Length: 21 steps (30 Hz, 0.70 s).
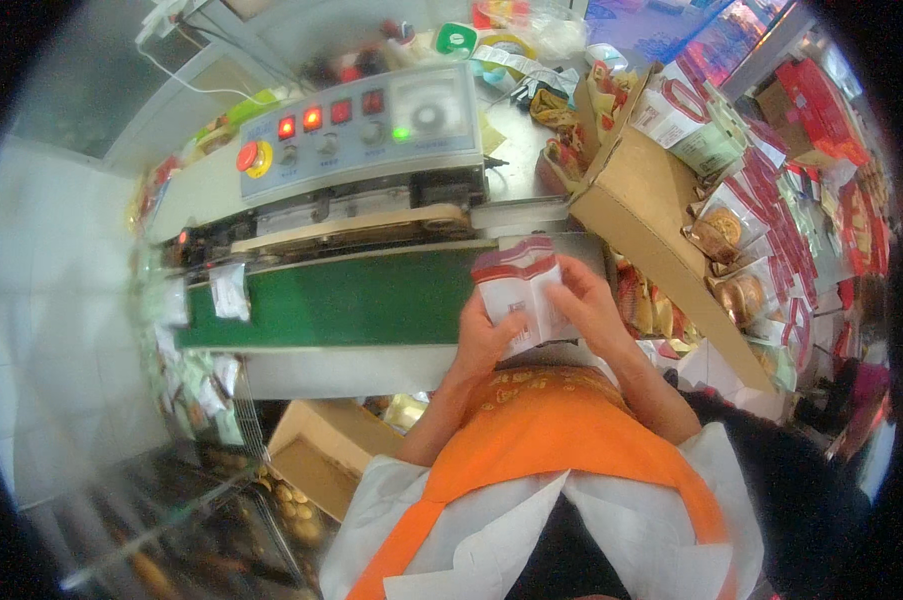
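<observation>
Between my two hands is a small white packaging bag (516, 300) with a dark red band along its top edge. My left hand (486, 338) grips its lower left side, thumb lying across the front. My right hand (583, 300) pinches its right side near the upper part. The bag is held over the right end of a green conveyor belt (371, 297), part of a band sealing machine (361, 140) with lit red switches, knobs and a red stop button. Another white packet (230, 291) stands at the belt's left part, below the sealing band.
A cardboard box (661, 190) at the right carries several filled packets (736, 240). Below the machine, an open cardboard box (336, 450) stands beside a wire rack (251, 410). More packets (206, 395) lie at the belt's left end. Rolls of tape (458, 40) and wrappers clutter the back.
</observation>
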Each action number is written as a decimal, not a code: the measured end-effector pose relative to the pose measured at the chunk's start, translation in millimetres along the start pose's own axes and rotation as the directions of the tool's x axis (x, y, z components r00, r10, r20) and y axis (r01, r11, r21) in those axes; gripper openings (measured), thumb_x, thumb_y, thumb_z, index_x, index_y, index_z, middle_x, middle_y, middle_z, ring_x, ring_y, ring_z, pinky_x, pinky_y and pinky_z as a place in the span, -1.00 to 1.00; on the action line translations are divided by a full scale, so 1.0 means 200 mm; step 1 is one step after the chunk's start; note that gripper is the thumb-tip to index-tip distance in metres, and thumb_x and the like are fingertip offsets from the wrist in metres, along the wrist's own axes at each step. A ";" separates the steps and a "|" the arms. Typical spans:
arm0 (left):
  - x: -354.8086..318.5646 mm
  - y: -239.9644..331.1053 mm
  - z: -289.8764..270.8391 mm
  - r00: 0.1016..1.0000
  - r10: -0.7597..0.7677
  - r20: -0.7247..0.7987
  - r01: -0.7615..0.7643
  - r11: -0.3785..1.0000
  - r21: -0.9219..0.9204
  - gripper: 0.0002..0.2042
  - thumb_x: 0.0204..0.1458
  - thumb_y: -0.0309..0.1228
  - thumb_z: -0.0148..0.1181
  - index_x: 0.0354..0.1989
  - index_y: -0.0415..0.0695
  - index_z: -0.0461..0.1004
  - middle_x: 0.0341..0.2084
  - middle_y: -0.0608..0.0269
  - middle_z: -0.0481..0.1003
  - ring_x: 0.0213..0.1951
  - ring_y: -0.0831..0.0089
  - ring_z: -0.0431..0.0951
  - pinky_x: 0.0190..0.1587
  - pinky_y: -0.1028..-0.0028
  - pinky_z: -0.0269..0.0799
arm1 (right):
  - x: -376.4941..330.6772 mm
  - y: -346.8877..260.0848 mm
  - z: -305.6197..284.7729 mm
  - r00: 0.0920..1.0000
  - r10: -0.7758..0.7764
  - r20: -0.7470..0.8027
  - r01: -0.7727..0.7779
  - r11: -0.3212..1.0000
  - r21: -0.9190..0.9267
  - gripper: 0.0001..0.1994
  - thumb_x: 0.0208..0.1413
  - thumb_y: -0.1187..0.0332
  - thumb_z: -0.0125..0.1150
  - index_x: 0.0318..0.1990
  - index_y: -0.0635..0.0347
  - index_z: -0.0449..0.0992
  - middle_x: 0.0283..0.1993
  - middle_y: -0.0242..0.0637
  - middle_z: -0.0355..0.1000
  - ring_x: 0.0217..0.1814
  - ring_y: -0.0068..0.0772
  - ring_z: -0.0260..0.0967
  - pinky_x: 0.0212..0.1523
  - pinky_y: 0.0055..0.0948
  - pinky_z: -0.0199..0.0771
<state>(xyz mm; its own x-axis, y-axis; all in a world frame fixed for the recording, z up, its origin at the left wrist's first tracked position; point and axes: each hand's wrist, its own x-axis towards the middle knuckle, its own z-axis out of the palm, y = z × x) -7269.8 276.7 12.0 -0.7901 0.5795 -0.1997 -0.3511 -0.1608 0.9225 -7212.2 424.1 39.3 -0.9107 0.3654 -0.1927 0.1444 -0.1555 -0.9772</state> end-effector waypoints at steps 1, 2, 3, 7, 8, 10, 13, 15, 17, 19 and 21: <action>0.01 0.00 0.00 1.000 -0.009 -0.009 0.009 1.000 -0.002 -0.65 -0.18 -0.53 0.10 -0.14 -0.23 0.26 -0.33 0.29 0.38 -0.34 0.56 0.38 -0.28 0.57 0.33 | 0.01 0.01 0.01 0.992 0.123 0.020 -0.125 0.986 0.109 -0.77 0.01 0.36 0.02 -0.16 0.19 0.36 -0.27 -0.41 0.35 -0.28 -0.62 0.25 -0.24 -0.59 0.26; 0.02 0.01 0.02 1.000 -0.017 -0.022 0.017 1.000 -0.006 -0.66 -0.16 -0.51 0.10 -0.15 -0.23 0.26 -0.33 0.29 0.39 -0.35 0.57 0.38 -0.30 0.58 0.33 | 0.04 0.03 0.00 0.992 0.126 -0.022 -0.121 0.979 0.164 -0.80 0.01 0.34 0.03 -0.21 0.19 0.37 -0.33 -0.45 0.34 -0.33 -0.66 0.23 -0.29 -0.62 0.25; 0.03 0.02 0.02 0.999 -0.024 -0.037 0.024 1.000 -0.010 -0.67 -0.14 -0.49 0.10 -0.15 -0.23 0.26 -0.34 0.29 0.39 -0.36 0.58 0.38 -0.31 0.58 0.33 | 0.06 0.06 0.00 0.990 0.130 -0.062 -0.114 0.969 0.219 -0.83 0.02 0.33 0.03 -0.25 0.18 0.39 -0.39 -0.50 0.33 -0.39 -0.70 0.20 -0.35 -0.65 0.24; 0.08 -0.02 0.01 0.983 -0.050 -0.177 0.048 0.999 -0.015 -0.70 -0.08 -0.45 0.09 -0.16 -0.25 0.26 -0.37 0.28 0.40 -0.38 0.60 0.38 -0.34 0.58 0.32 | 0.16 0.16 0.03 0.969 0.164 -0.186 -0.081 0.918 0.388 -0.84 0.03 0.31 0.03 -0.31 0.20 0.42 -0.45 -0.53 0.32 -0.44 -0.72 0.18 -0.40 -0.67 0.22; 0.10 -0.04 0.00 0.977 -0.045 -0.207 0.047 0.999 0.007 -0.71 -0.07 -0.44 0.09 -0.17 -0.25 0.27 -0.37 0.28 0.40 -0.38 0.60 0.38 -0.35 0.58 0.32 | 0.18 0.16 0.04 0.964 0.175 -0.198 -0.096 0.930 0.355 -0.83 0.03 0.31 0.03 -0.32 0.20 0.42 -0.45 -0.52 0.32 -0.44 -0.72 0.18 -0.40 -0.67 0.22; 0.14 -0.07 -0.03 0.964 -0.056 -0.261 0.060 0.998 0.009 -0.72 -0.07 -0.43 0.10 -0.19 -0.27 0.29 -0.38 0.27 0.42 -0.38 0.61 0.38 -0.36 0.58 0.32 | 0.21 0.16 0.07 0.955 0.192 -0.224 -0.124 0.950 0.287 -0.82 0.04 0.30 0.01 -0.32 0.22 0.42 -0.45 -0.50 0.33 -0.44 -0.71 0.19 -0.39 -0.67 0.23; 0.21 -0.09 -0.10 0.943 -0.117 -0.312 0.112 0.993 -0.033 -0.74 -0.08 -0.42 0.12 -0.23 -0.28 0.33 -0.40 0.26 0.43 -0.40 0.61 0.39 -0.37 0.58 0.32 | 0.26 0.09 0.15 0.926 0.266 -0.267 -0.187 0.939 0.287 -0.81 0.07 0.27 -0.02 -0.37 0.20 0.41 -0.43 -0.48 0.33 -0.41 -0.69 0.22 -0.36 -0.67 0.22; 0.25 -0.07 -0.12 0.938 -0.174 -0.299 0.168 0.985 -0.046 -0.76 -0.08 -0.41 0.12 -0.26 -0.28 0.36 -0.41 0.26 0.44 -0.41 0.61 0.39 -0.37 0.58 0.32 | 0.31 0.18 0.13 0.937 0.267 -0.226 -0.160 0.902 0.401 -0.80 0.07 0.28 -0.01 -0.33 0.22 0.41 -0.40 -0.45 0.35 -0.39 -0.66 0.23 -0.35 -0.65 0.24; 0.27 -0.05 -0.15 0.948 -0.192 -0.255 0.186 0.981 -0.046 -0.72 -0.08 -0.39 0.13 -0.22 -0.27 0.35 -0.37 0.24 0.44 -0.39 0.56 0.42 -0.33 0.56 0.34 | 0.34 0.24 0.12 0.941 0.273 -0.201 -0.151 0.868 0.473 -0.80 0.07 0.28 -0.01 -0.31 0.25 0.41 -0.38 -0.43 0.36 -0.38 -0.64 0.25 -0.33 -0.63 0.25; 0.28 -0.05 -0.16 0.948 -0.208 -0.242 0.201 0.978 -0.054 -0.70 -0.09 -0.38 0.13 -0.20 -0.27 0.35 -0.36 0.23 0.45 -0.38 0.53 0.43 -0.32 0.55 0.35 | 0.35 0.25 0.12 0.938 0.288 -0.193 -0.157 0.848 0.507 -0.79 0.07 0.29 -0.01 -0.30 0.27 0.40 -0.37 -0.42 0.36 -0.36 -0.63 0.26 -0.31 -0.62 0.26; 0.28 -0.06 -0.16 0.941 -0.220 -0.256 0.209 0.975 -0.070 -0.70 -0.09 -0.38 0.14 -0.20 -0.28 0.36 -0.38 0.22 0.45 -0.39 0.52 0.43 -0.32 0.54 0.35 | 0.36 0.25 0.13 0.930 0.299 -0.213 -0.165 0.859 0.485 -0.80 0.07 0.30 -0.01 -0.29 0.27 0.40 -0.37 -0.41 0.36 -0.36 -0.62 0.27 -0.30 -0.60 0.28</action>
<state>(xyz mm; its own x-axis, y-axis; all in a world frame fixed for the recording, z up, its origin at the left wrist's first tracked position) -7326.6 285.8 -20.2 -0.7949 0.3768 -0.4756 -0.5428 -0.0913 0.8349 -7279.8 419.4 -21.1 -0.7213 0.4888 -0.4907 0.0871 -0.6388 -0.7644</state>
